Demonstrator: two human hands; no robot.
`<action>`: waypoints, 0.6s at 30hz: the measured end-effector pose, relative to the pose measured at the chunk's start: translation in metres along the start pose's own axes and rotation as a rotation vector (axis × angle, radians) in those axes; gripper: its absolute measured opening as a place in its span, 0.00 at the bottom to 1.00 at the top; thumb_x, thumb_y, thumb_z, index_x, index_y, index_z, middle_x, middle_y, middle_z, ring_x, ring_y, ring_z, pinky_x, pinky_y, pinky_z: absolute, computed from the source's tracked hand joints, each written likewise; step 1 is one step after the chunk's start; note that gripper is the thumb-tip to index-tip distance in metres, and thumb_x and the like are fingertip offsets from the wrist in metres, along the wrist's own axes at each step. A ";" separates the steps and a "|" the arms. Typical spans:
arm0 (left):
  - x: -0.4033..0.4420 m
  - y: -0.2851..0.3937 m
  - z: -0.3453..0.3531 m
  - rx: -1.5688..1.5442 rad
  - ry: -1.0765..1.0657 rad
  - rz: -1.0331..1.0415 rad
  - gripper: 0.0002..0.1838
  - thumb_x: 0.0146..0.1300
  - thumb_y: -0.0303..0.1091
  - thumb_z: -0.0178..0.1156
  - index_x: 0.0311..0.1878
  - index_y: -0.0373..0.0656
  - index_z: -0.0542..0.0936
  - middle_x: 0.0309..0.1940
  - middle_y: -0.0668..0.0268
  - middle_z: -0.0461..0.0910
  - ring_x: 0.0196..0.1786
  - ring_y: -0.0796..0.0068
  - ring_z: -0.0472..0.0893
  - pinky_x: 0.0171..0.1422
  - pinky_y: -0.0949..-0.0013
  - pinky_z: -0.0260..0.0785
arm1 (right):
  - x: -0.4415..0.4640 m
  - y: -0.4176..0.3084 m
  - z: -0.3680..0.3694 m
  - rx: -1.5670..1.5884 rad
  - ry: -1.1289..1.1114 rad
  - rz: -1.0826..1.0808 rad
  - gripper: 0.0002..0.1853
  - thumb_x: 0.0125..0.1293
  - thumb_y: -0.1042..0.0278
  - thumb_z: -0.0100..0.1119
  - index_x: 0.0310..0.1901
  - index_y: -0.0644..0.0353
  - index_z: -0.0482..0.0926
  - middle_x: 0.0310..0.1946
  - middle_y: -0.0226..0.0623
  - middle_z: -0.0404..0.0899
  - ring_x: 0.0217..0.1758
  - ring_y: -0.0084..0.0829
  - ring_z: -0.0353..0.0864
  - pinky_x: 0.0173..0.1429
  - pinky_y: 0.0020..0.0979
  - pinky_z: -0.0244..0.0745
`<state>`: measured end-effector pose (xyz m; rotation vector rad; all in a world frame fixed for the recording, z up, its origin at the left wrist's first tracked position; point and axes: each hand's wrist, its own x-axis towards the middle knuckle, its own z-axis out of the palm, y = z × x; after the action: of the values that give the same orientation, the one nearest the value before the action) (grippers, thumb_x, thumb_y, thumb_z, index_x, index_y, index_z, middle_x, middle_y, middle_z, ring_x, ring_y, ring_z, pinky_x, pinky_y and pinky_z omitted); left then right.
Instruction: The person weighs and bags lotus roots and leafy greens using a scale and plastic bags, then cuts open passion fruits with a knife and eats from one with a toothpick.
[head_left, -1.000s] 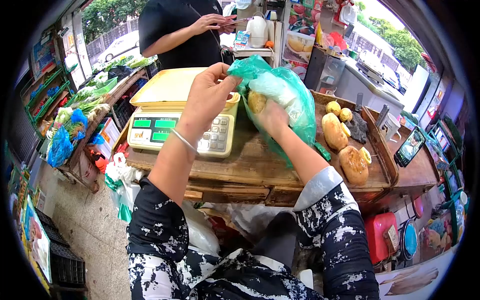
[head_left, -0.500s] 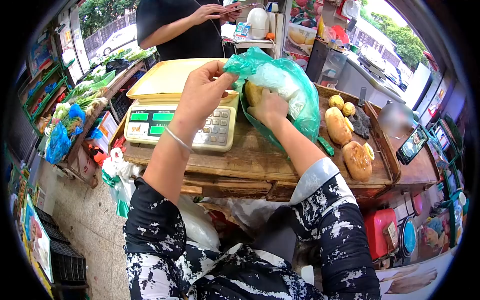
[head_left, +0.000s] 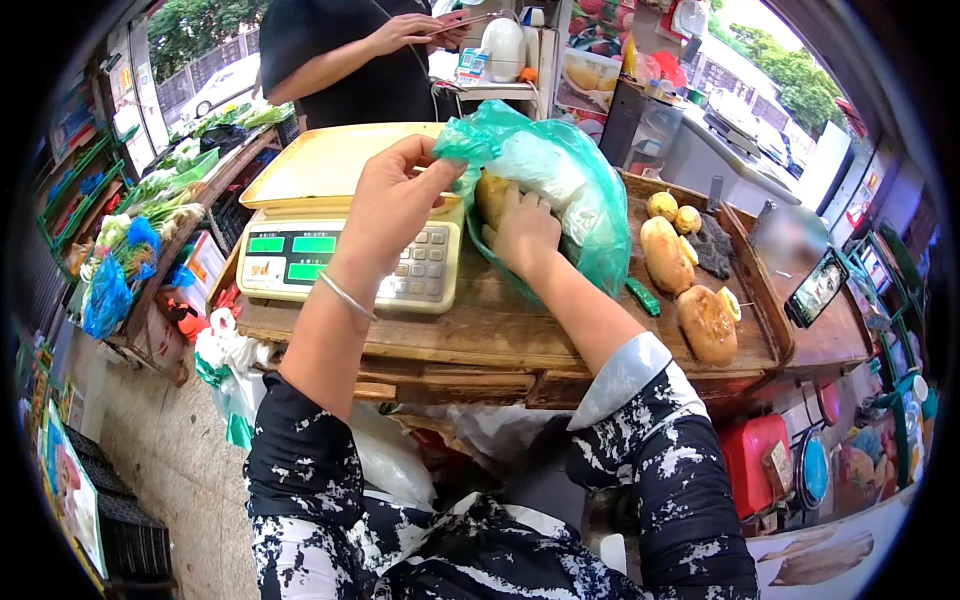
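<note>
A thin green plastic bag [head_left: 604, 215] stands on the wooden counter, its mouth spread toward me. The fingers of my left hand [head_left: 395, 205] pinch the bag's upper left rim, beside the scale. My right hand [head_left: 525, 235] is inside the opening, its fingers curled over a brownish-yellow, rounded piece of produce [head_left: 490, 200] whose kind I cannot make out. Behind it in the green bag lies a white plastic bag [head_left: 540, 165], its contents hidden. Just left of the bag is a cream digital scale [head_left: 345, 262] with lit green displays, partly covered by my left forearm.
Right of the bag lie a green-handled tool [head_left: 642, 297], two large tan oblong pieces of produce [head_left: 708, 325], small yellow round fruits [head_left: 662, 206] and a dark cloth [head_left: 712, 248]. A phone [head_left: 819, 287] is propped at the right. Across the counter stands a person [head_left: 345, 65] holding a phone.
The view has shifted slightly. My left hand still pinches the bag's rim, and my right hand stays on the produce in the bag, its fingers slightly changed in pose.
</note>
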<state>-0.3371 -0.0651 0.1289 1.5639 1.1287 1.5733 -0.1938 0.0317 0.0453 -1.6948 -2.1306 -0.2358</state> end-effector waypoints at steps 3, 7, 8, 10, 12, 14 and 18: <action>0.001 -0.003 0.005 -0.034 0.004 0.018 0.08 0.61 0.35 0.61 0.38 0.41 0.79 0.30 0.73 0.77 0.32 0.86 0.73 0.38 0.79 0.67 | -0.001 0.001 0.001 0.018 0.007 -0.028 0.42 0.53 0.49 0.64 0.63 0.67 0.58 0.52 0.51 0.68 0.56 0.48 0.70 0.51 0.41 0.74; -0.004 0.002 0.011 -0.018 0.039 0.084 0.14 0.59 0.35 0.63 0.44 0.38 0.76 0.38 0.66 0.76 0.39 0.79 0.75 0.43 0.75 0.71 | 0.006 -0.001 0.002 0.024 0.011 -0.021 0.39 0.52 0.49 0.65 0.60 0.66 0.62 0.50 0.51 0.69 0.56 0.49 0.70 0.52 0.41 0.74; -0.006 0.004 0.014 -0.001 0.081 0.148 0.17 0.58 0.34 0.63 0.48 0.37 0.75 0.43 0.62 0.76 0.43 0.75 0.77 0.47 0.72 0.72 | 0.008 -0.004 0.002 -0.006 -0.007 -0.011 0.38 0.51 0.50 0.66 0.58 0.66 0.63 0.50 0.50 0.69 0.56 0.48 0.70 0.51 0.41 0.75; -0.012 0.006 0.012 0.087 0.074 0.154 0.22 0.56 0.33 0.63 0.53 0.36 0.72 0.53 0.57 0.72 0.54 0.65 0.74 0.52 0.68 0.73 | 0.012 -0.008 0.006 0.014 0.019 0.008 0.32 0.50 0.52 0.67 0.51 0.65 0.70 0.51 0.48 0.70 0.56 0.44 0.71 0.50 0.37 0.76; -0.023 0.010 0.015 0.219 0.158 0.232 0.24 0.55 0.31 0.64 0.54 0.36 0.71 0.55 0.56 0.70 0.59 0.63 0.70 0.51 0.68 0.73 | 0.026 -0.007 0.034 -0.076 0.114 -0.018 0.26 0.53 0.58 0.61 0.51 0.64 0.70 0.47 0.46 0.72 0.52 0.44 0.71 0.39 0.42 0.77; -0.031 0.012 0.015 0.190 0.126 0.207 0.23 0.55 0.31 0.63 0.54 0.36 0.71 0.55 0.57 0.70 0.60 0.62 0.69 0.52 0.68 0.72 | 0.047 0.001 0.072 0.152 0.210 -0.088 0.22 0.56 0.60 0.56 0.51 0.61 0.72 0.47 0.47 0.73 0.49 0.46 0.71 0.30 0.45 0.76; -0.043 0.009 0.009 0.142 0.090 0.179 0.21 0.56 0.31 0.63 0.52 0.37 0.72 0.53 0.58 0.72 0.59 0.64 0.69 0.53 0.69 0.70 | 0.058 0.000 0.094 0.546 0.220 0.041 0.24 0.58 0.59 0.55 0.54 0.62 0.70 0.51 0.46 0.71 0.53 0.46 0.69 0.31 0.45 0.76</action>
<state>-0.3231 -0.1064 0.1170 1.7443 1.1996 1.7273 -0.2235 0.1193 -0.0161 -1.3220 -1.7841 0.1561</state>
